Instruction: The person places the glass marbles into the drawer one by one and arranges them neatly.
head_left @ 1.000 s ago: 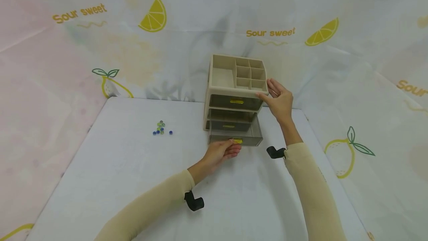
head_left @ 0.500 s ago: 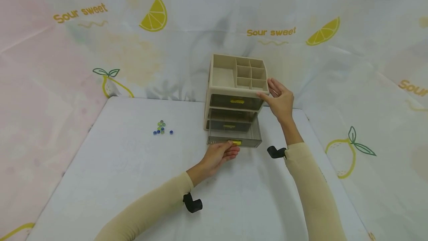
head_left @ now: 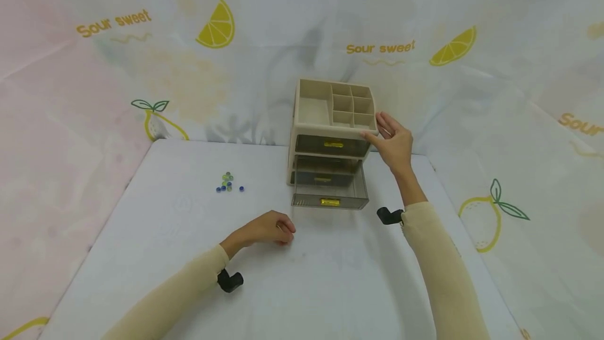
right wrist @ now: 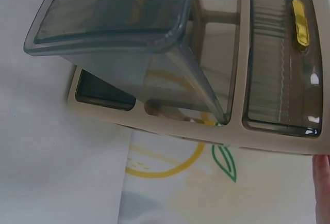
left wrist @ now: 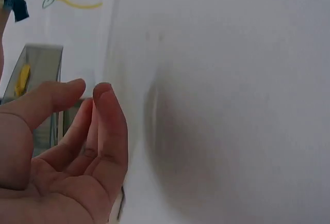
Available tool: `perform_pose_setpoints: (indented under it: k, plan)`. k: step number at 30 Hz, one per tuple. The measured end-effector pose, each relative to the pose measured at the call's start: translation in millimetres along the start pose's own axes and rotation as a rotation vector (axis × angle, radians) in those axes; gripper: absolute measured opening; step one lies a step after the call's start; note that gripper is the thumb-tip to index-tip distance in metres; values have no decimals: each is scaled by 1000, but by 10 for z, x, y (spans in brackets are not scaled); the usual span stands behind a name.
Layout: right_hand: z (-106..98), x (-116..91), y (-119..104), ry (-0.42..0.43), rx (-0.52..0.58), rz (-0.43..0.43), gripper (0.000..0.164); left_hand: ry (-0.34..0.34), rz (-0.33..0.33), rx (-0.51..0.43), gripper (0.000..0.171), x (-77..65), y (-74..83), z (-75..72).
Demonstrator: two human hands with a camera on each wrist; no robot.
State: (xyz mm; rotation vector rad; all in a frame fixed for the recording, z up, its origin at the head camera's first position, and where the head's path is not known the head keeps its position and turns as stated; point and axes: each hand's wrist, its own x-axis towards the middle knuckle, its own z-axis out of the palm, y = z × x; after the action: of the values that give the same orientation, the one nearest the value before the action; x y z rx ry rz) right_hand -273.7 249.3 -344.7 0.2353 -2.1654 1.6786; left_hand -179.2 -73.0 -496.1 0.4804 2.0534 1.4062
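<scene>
A beige drawer organizer [head_left: 330, 131] stands at the back of the table, its top divided into compartments. Its smoky clear middle drawer [head_left: 302, 201] is pulled well out, with a gold handle [head_left: 330, 202] on its front. My right hand [head_left: 395, 145] holds the organizer's upper right corner, thumb on the front edge and fingers along the side. In the right wrist view the pulled-out drawer [right wrist: 113, 12] juts toward the camera. My left hand [head_left: 265, 228] hovers over the table in front and left of the drawer. In the left wrist view its fingers [left wrist: 111, 126] curl loosely around nothing.
Several small glass marbles [head_left: 224, 188], blue and greenish, lie loose on the white table [head_left: 165, 235] left of the organizer. A fabric backdrop [head_left: 264, 93] printed with lemons rises behind it. The top drawer [head_left: 311, 144] is closed.
My left hand has let go of the middle drawer's handle and drawn back to the left and toward me. The drawer slid slightly further out before that. My right hand stays in place.
</scene>
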Motion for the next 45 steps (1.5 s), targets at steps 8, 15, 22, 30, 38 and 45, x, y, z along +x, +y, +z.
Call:
perform_pose_setpoints:
  k: [8, 15, 22, 30, 38, 45]
  plan:
    - [4, 48, 97, 22, 7, -12, 75, 271, -35, 270, 14, -217, -213, -727]
    - [29, 1, -20, -2, 23, 9, 75, 496, -60, 451, 23, -459, -394, -1255]
    - [45, -48, -202, -13, 24, 5, 72, 564, -102, 430, 35, -499, -527, -1541]
    - [34, -92, -206, -12, 29, 3, 73, 602, -113, 439, 38, -359, -638, -1559]
    - [27, -72, -162, -7, 42, -9, 73, 628, -89, 446, 23, -288, -625, -1555]
    - [21, 8, 72, 20, 53, -21, 76, 624, -84, 432, 17, -287, -641, -1561]
